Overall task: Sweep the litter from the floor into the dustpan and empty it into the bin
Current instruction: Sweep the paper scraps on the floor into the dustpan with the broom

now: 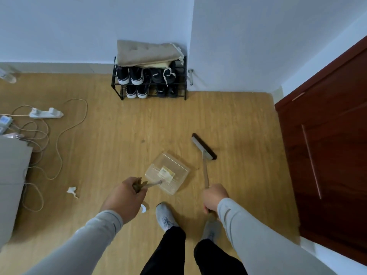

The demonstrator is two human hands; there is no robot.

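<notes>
One scrap caught: yellowish paper (167, 173) lies in the clear dustpan (168, 173).
Left hand (124, 199) grip: clenched on dustpan handle.
Right hand (214, 197) grip: clenched on broom (204, 147).
Left: crumpled tissue (72, 192) on floor (111, 135); bin unseen.

Grey sleeves (83, 241), black trousers (168, 253), grey shoes (164, 217)

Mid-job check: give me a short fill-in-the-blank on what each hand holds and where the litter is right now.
1. The left hand holds the handle of the clear ____.
2. The right hand grips the handle of the ____.
3. A crumpled white scrap lies on the floor to the ____ of the dustpan.
4. The yellowish wrapper lies ____ the dustpan.

Missing words: dustpan; broom; left; inside
</notes>
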